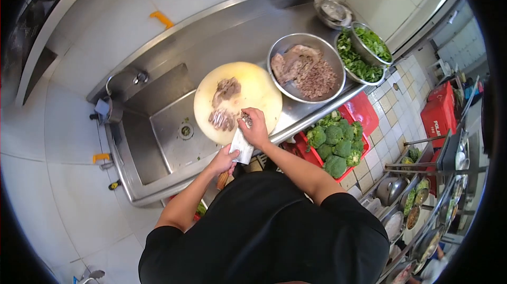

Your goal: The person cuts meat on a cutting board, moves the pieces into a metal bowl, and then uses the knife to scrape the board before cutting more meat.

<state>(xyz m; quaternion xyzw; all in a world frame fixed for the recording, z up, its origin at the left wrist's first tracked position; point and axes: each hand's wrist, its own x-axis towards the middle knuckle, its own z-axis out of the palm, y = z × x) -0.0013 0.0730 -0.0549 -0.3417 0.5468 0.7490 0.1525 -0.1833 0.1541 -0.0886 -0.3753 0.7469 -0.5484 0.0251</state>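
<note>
On my feed, the sink sits in the left part of the table, the tap at its far side. Right of it lies the board, with slices nearer me and meat behind them. I have the cleaver across the board's near edge, between my left grip and right grip. Right of the board stands the bowl, a slab and chopped pieces inside. Greens lie farther right, stacked bowls behind. Broccoli fills the crate below the table's front edge.

Steel counter — round board, metal bowls
</note>
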